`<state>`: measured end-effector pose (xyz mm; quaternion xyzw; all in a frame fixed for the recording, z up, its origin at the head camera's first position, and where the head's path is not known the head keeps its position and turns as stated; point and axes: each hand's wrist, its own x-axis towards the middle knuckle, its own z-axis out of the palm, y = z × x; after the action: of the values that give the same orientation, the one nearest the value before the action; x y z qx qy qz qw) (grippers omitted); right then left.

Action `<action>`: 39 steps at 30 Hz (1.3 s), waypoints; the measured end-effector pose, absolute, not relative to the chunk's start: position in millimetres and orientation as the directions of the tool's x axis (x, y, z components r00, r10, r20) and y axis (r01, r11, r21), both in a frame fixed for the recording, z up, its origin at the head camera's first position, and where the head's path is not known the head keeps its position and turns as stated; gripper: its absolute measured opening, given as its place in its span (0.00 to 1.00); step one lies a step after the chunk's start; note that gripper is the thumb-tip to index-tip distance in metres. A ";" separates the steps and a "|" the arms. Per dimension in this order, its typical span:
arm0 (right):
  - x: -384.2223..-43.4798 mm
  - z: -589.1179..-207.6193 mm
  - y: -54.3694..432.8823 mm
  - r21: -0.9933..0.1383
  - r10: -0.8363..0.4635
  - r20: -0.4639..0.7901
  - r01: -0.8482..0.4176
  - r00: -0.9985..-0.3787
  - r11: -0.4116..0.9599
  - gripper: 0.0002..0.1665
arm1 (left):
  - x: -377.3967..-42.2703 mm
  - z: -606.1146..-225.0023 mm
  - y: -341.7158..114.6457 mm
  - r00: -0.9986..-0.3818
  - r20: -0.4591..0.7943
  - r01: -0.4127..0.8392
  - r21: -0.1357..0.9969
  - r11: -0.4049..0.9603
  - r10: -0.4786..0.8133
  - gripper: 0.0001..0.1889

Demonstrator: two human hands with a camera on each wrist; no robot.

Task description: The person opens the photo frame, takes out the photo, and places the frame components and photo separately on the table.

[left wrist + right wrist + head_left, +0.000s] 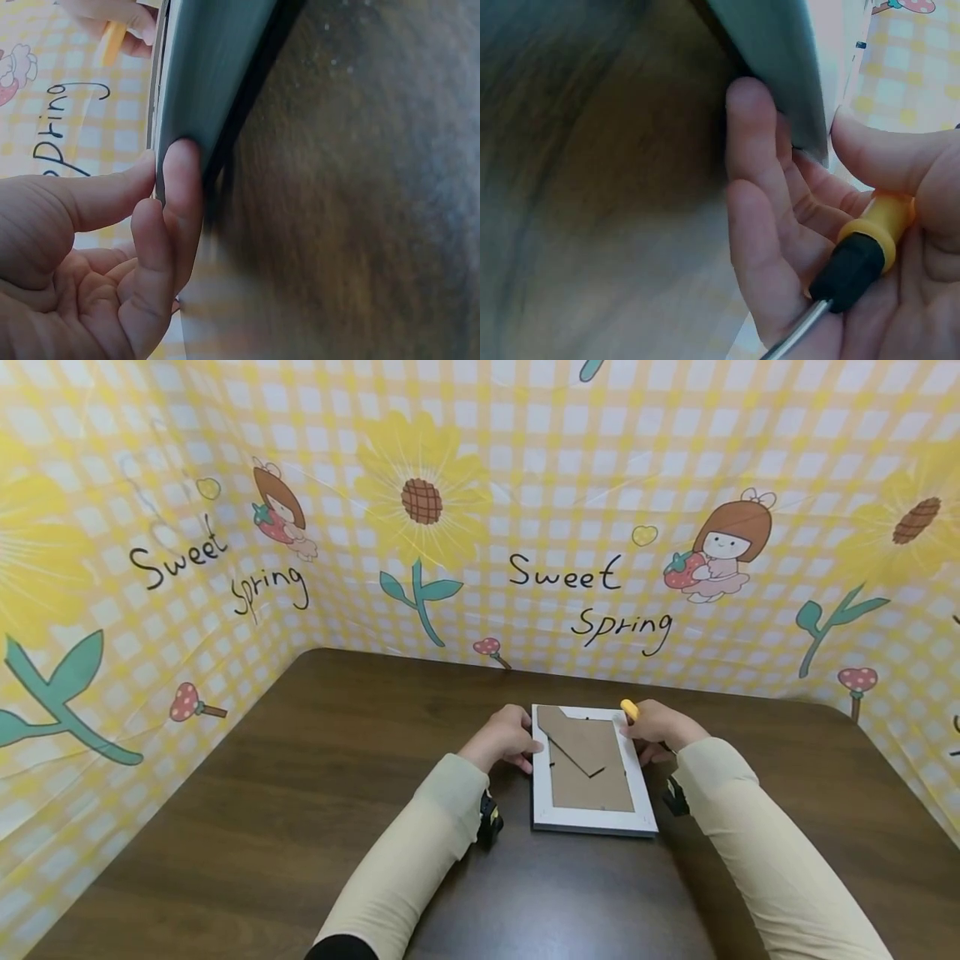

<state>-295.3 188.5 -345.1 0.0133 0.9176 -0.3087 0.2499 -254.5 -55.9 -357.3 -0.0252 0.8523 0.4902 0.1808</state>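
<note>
A white picture frame (592, 819) lies back side up on the table, its brown backing board (581, 789) showing. The board bears a dark angled line, and small dark tabs sit along its edges. My left hand (506, 737) pinches the frame's left side between thumb and fingers. On the right side, near the far corner, my right hand (666, 727) grips the frame's edge. That same hand also keeps a screwdriver (862, 251) with a yellow and black handle against its palm; the metal shaft runs out of the right wrist view.
The dark wooden table (300, 793) spreads out on both sides of the frame. A yellow checked cloth (480, 527) with flowers and lettering hangs behind the table and along its left side. Dark wrist cameras (491, 820) sit at both cuffs.
</note>
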 end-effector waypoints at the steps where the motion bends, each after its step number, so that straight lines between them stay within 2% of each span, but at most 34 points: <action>1: -295.0 -345.4 189.6 -0.565 -0.136 -0.463 0.173 -0.876 0.807 0.08 | -254.9 -357.1 -55.7 -0.935 -0.330 -0.217 0.827 0.519 0.134 0.26; 5: -292.5 -346.0 193.9 -0.594 -0.164 -0.454 0.160 -0.876 0.789 0.10 | -255.5 -357.3 -55.2 -0.939 -0.316 -0.204 0.828 0.523 0.134 0.25; 12: -284.9 -349.4 204.3 -0.672 -0.161 -0.472 0.236 -0.867 0.702 0.11 | -250.4 -361.3 -56.7 -0.947 -0.297 -0.208 0.855 0.474 0.120 0.20; 18: -279.0 -344.6 219.6 -0.740 -0.108 -0.339 0.194 -0.934 0.644 0.20 | -242.9 -357.1 -60.2 -0.966 -0.239 -0.167 0.868 0.467 0.099 0.16; 22: -271.4 -328.9 225.6 -0.830 -0.075 -0.240 0.164 -0.968 0.534 0.30 | -237.3 -352.7 -60.3 -0.968 -0.237 -0.177 0.874 0.452 0.078 0.16; 25: -264.4 -316.0 222.7 -0.924 -0.109 -0.180 0.130 -0.978 0.360 0.38 | -233.1 -354.0 -60.3 -0.968 -0.241 -0.188 0.881 0.433 0.069 0.16; 29: -256.2 -305.5 212.1 -0.997 -0.239 -0.067 0.075 -0.969 -0.024 0.45 | -228.7 -359.3 -61.5 -0.968 -0.242 -0.194 0.890 0.412 0.067 0.17; 33: -249.7 -303.3 200.9 -0.937 -0.394 0.074 0.071 -0.916 -0.341 0.46 | -226.2 -364.4 -62.3 -0.967 -0.246 -0.199 0.899 0.390 0.074 0.17; 36: -246.6 -306.8 191.3 -0.890 -0.445 0.142 0.083 -0.884 -0.449 0.42 | -225.5 -366.7 -61.8 -0.965 -0.251 -0.206 0.901 0.382 0.072 0.17; 39: -244.2 -312.0 179.7 -0.833 -0.416 0.175 0.091 -0.893 -0.546 0.37 | -225.5 -367.3 -60.2 -0.964 -0.254 -0.208 0.902 0.379 0.075 0.18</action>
<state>-244.2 179.7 -312.0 -0.1792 0.4532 -0.8607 0.1470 -225.5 -60.2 -367.3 -0.0403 0.8207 0.5556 0.1272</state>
